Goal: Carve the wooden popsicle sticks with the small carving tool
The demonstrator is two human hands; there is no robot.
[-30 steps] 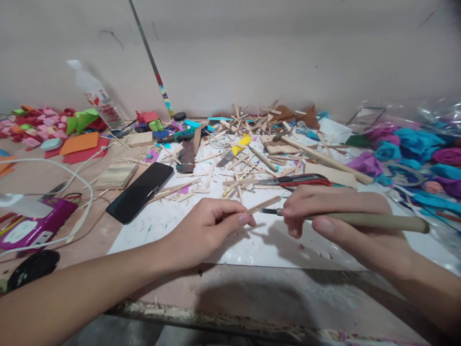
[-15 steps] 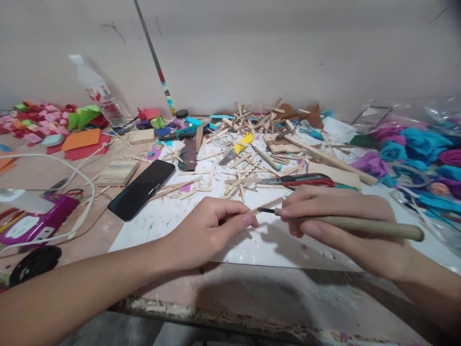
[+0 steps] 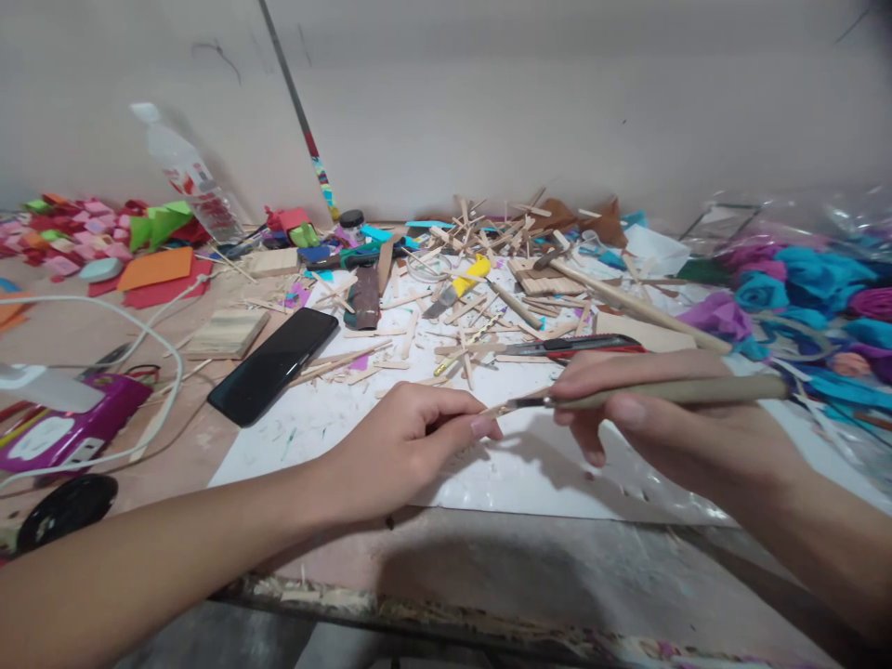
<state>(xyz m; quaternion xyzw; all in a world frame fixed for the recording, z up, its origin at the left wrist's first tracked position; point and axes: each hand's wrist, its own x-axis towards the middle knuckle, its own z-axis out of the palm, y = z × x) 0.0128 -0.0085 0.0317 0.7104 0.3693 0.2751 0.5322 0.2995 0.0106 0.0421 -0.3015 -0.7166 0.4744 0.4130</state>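
The thin wooden stick (image 3: 503, 406) sits over the near middle of the surface (image 3: 334, 423), pinched in the fingers of your left hand (image 3: 411, 441). Your right hand (image 3: 662, 418) grips a carving knife (image 3: 655, 393), its blade touching the stick. A black phone (image 3: 273, 364) lies to the left, a red cutter (image 3: 582, 347) just beyond.

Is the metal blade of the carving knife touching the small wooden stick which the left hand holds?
Touching. In the head view, the knife blade tip meets the wooden stick beyond the left hand; no gap shows.
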